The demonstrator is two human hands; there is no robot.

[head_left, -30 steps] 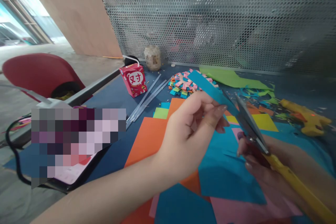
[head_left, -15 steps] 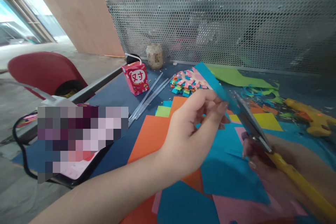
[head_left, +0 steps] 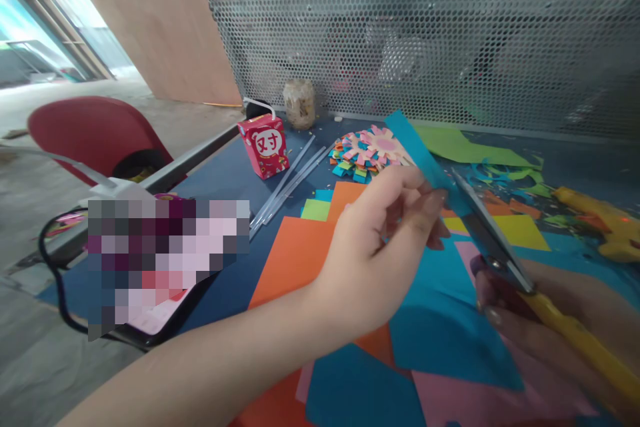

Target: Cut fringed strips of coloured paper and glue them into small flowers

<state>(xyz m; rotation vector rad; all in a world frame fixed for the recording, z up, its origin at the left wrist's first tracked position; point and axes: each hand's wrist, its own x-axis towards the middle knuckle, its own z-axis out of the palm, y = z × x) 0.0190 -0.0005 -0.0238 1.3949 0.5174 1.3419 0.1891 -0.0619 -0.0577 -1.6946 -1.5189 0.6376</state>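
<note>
"What is the left hand (head_left: 383,253) doing?"
"Pinching a blue paper strip (head_left: 415,143). The strip is up in the air, over the table (head_left: 220,177)."
"And the right hand (head_left: 555,320)?"
"It's curled around the scissors (head_left: 493,259) with yellow handles. The blades are right by the strip's lower end. I can't tell if they bite it."
"What's under both hands?"
"Big sheets, some on top of others: orange paper (head_left: 290,260), blue paper (head_left: 445,330) and pink paper (head_left: 460,400)."
"And past those?"
"Paper flowers (head_left: 385,142) in a heap. A yellow glue gun (head_left: 597,213) is on the right. On the left, clear sticks (head_left: 295,180) lie beside a red drink box (head_left: 265,147). Farther back, a jar (head_left: 300,105) stands near a metal screen (head_left: 425,33) full of little holes."
</note>
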